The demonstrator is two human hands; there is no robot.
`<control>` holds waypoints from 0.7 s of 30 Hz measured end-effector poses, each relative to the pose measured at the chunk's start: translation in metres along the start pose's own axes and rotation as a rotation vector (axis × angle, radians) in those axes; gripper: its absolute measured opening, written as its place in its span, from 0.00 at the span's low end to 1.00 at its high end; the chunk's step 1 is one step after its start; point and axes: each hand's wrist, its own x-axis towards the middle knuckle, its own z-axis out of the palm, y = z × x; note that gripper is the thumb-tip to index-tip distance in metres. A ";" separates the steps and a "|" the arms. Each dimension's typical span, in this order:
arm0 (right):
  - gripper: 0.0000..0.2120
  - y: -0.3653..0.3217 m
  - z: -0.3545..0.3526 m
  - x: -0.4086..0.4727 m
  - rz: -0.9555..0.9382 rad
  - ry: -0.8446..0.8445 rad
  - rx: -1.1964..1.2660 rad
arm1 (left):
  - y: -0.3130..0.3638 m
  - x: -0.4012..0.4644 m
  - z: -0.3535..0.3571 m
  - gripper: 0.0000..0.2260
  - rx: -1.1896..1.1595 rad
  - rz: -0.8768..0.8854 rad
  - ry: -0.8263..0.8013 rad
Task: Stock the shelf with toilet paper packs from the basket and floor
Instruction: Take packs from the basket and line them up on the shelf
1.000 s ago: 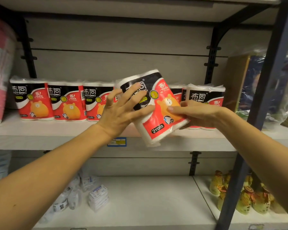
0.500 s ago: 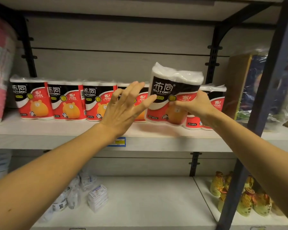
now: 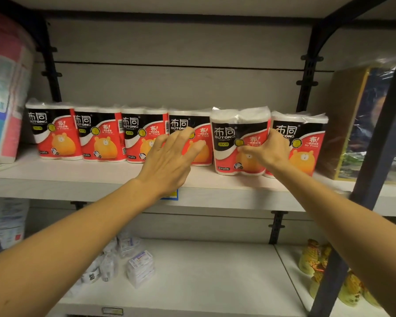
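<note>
A red, black and white toilet paper pack stands upright on the white shelf, in a row with several identical packs. My right hand grips its right side, thumb across the front and fingers wedged between it and the rightmost pack. My left hand hovers with spread, relaxed fingers in front of the neighbouring pack to the left, holding nothing. The basket and floor are out of view.
A large pink and blue wrapped bundle stands at the shelf's left end, a plastic-wrapped box at its right. A dark steel upright crosses the right foreground. The lower shelf carries small clear packets and yellow items.
The pack went from tilted in both hands in front of the shelf to upright in the row. My left hand let go of it and my right hand still holds its side.
</note>
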 end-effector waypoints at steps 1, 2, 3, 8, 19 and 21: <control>0.36 0.001 0.003 0.000 -0.030 0.000 -0.008 | -0.001 -0.002 0.001 0.31 0.002 -0.005 -0.010; 0.38 0.002 0.007 0.001 -0.065 0.005 -0.011 | -0.001 -0.004 0.001 0.31 0.003 -0.010 -0.018; 0.41 0.002 0.010 0.001 -0.103 0.022 -0.030 | -0.002 -0.006 0.002 0.31 0.002 -0.017 -0.028; 0.51 0.001 0.019 0.001 -0.234 0.175 -0.368 | -0.003 -0.015 0.003 0.32 -0.019 -0.049 -0.080; 0.36 0.004 0.037 -0.008 -0.438 0.123 -0.636 | 0.001 -0.027 0.004 0.30 0.042 -0.078 -0.230; 0.32 0.007 0.042 -0.011 -0.465 0.152 -0.583 | 0.005 -0.030 0.006 0.30 0.058 -0.069 -0.250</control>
